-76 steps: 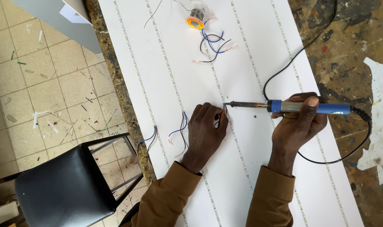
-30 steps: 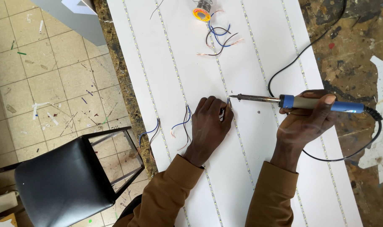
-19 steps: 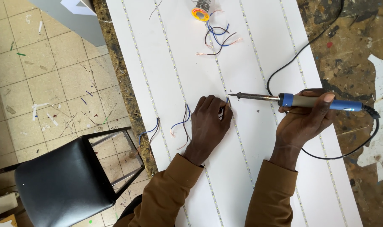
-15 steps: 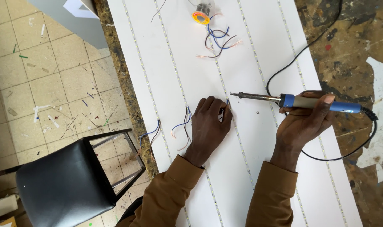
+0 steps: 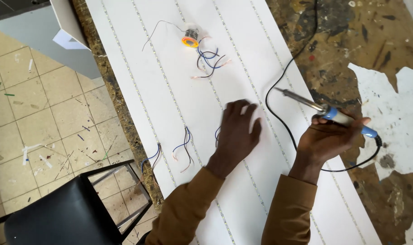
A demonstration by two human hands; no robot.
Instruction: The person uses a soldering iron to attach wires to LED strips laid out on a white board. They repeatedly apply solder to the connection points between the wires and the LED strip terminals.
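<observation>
Right now my right hand (image 5: 329, 138) is wrapped around the blue-handled soldering iron (image 5: 326, 112), tip raised above the white panel (image 5: 179, 95) near its right edge. My left hand (image 5: 238, 127) lies flat, fingers spread, on the panel's middle. Beyond it on the panel sit a solder spool (image 5: 190, 39) and loose wires (image 5: 210, 60). Left of the panel's near end stands a black stool (image 5: 61, 213).

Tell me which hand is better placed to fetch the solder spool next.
Probably the left. The left hand lies open and empty on the white board, with bare board between it and the solder spool up the panel. The right hand is gripping the soldering iron and sits farther out.
</observation>
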